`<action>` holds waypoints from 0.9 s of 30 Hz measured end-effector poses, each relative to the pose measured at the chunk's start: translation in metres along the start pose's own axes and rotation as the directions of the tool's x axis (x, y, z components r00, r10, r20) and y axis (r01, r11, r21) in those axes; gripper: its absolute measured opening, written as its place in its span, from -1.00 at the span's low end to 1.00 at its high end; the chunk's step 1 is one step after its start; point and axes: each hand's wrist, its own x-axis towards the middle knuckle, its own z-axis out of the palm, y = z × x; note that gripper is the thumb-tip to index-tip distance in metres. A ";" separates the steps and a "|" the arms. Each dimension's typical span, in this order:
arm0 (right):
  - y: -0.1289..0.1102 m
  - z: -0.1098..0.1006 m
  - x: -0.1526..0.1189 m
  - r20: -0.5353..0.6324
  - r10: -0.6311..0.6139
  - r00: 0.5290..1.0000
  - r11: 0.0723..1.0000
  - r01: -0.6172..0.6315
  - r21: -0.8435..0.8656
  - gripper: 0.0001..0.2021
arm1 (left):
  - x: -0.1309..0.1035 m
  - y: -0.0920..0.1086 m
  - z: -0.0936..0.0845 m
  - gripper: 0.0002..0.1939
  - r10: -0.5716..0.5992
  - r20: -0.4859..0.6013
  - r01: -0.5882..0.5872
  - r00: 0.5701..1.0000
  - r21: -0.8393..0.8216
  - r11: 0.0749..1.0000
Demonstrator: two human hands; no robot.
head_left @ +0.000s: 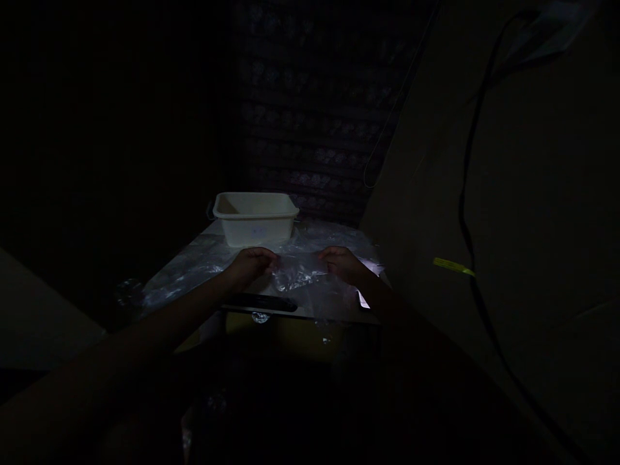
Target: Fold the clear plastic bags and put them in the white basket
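Between my two hands a clear plastic bag (299, 271) is stretched above the table. My left hand (252, 265) pinches its left edge, with fingers closed. At its right edge my right hand (341, 263) grips the plastic between thumb and fingers. Behind my left hand stands a cream plastic tub (256, 226) with a small label on its front. Under the bag, near the table's front edge, lies a long dark object (261, 302). A bright lit surface (364, 298) shows beside my right wrist.
More clear plastic (181, 287) is spread over the table and hangs off its left side. A black cable with a yellow tag (453, 265) hangs along the wall at right. The surroundings are very dark.
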 end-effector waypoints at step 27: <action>0.024 -0.007 0.007 0.238 0.039 0.970 0.824 0.104 -0.557 -0.60 | 0.011 -0.017 -0.004 -0.66 -0.077 0.050 0.076 0.996 0.013 0.997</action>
